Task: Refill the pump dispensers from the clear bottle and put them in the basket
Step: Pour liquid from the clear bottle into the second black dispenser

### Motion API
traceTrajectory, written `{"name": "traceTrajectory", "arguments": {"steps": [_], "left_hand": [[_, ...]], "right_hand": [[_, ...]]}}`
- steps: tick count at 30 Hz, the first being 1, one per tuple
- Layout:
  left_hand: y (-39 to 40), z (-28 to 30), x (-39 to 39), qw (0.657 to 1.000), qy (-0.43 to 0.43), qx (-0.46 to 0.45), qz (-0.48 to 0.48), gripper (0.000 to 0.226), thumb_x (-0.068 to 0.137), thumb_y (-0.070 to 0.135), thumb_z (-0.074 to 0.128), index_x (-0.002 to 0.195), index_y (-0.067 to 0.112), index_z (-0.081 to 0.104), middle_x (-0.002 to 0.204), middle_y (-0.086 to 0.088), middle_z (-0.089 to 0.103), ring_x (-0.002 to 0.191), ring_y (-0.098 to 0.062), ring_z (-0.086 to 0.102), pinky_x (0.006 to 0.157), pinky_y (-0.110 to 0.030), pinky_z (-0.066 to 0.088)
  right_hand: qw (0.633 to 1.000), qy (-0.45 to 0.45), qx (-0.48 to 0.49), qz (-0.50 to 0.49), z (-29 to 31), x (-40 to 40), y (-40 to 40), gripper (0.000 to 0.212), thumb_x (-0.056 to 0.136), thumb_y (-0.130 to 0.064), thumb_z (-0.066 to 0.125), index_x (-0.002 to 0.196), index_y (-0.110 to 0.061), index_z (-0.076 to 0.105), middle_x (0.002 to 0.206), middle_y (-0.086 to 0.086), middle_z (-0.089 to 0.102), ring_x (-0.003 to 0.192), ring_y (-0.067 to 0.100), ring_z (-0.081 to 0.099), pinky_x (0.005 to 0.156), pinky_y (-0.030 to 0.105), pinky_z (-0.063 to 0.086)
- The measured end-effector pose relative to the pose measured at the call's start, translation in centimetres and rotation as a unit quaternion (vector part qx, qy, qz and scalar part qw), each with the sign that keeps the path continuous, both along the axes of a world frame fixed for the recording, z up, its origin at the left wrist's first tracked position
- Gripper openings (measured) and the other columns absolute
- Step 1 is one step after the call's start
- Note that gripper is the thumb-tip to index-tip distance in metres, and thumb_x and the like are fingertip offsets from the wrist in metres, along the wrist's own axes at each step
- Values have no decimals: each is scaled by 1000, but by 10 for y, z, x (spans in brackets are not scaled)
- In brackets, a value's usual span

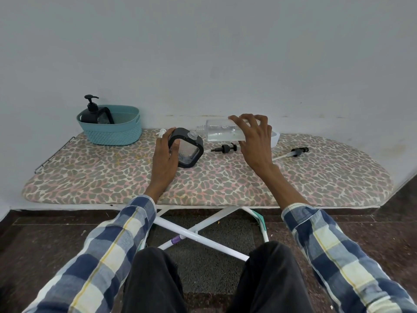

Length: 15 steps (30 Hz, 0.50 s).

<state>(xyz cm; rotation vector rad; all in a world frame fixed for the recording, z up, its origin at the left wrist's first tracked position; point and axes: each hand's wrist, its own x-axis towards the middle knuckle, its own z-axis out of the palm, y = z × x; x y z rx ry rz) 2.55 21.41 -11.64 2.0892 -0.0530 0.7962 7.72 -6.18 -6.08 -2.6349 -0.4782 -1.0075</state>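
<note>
Fingers of the right hand point(255, 141) are curled around the clear bottle point(222, 133), which lies nearly level in the air with its open neck pointing left, just beside the open mouth of the square dispenser point(188, 149). Fingers of the left hand point(165, 154) hold this black-framed dispenser by its left side; it is tilted and its lower corner touches the surface.

Behind everything stands a plain pale wall point(203, 53), and below it a dark floor point(33, 233). On the floor stands one ironing board point(112, 177) with a leopard-pattern cover, on white crossed legs.

One teal basket point(110, 128) sits at the far left of the board and contains two dispensers point(94, 112), one with its black pump on. Near the right hand lie two loose pump heads: a black one point(224, 148) just under the bottle, and one with a long white tube point(293, 152) further right. One white object point(275, 137) is partly hidden behind the right hand.
</note>
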Motion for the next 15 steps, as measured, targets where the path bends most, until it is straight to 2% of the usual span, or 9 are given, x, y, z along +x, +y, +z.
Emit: {"name": "traceTrajectory", "arguments": {"steps": [7, 11, 12, 15], "left_hand": [[1, -1, 1, 1000, 3, 2, 4, 52, 115, 51, 38, 161, 27, 41, 152, -1, 50, 128, -2, 47, 100, 3, 28], [0, -2, 1, 1000, 10, 0, 5, 52, 115, 52, 38, 162, 29, 40, 154, 0, 49, 132, -4, 47, 108, -16, 34], [0, -2, 0, 1000, 11, 0, 5, 52, 115, 52, 37, 162, 29, 39, 154, 0, 49, 132, -3, 47, 108, -17, 34], [0, -1, 0, 1000, 11, 5, 6, 52, 115, 53, 37, 162, 30, 39, 155, 1, 48, 132, -1, 45, 104, -5, 29]], "right_hand": [[1000, 0, -4, -5, 2, -1, 1, 95, 73, 12, 73, 150, -38, 52, 146, -5, 53, 132, 30, 41, 90, 39, 35], [1000, 1, -5, -6, 3, -2, 0, 95, 73, 13, 72, 151, -38, 52, 146, -5, 53, 133, 29, 41, 90, 39, 36], [1000, 2, -5, -5, 4, -2, 0, 95, 73, 13, 72, 151, -38, 52, 146, -5, 53, 133, 30, 41, 91, 40, 37], [1000, 3, -6, -1, 4, -3, 1, 94, 73, 13, 73, 150, -37, 52, 146, -5, 53, 133, 30, 41, 91, 40, 37]]}}
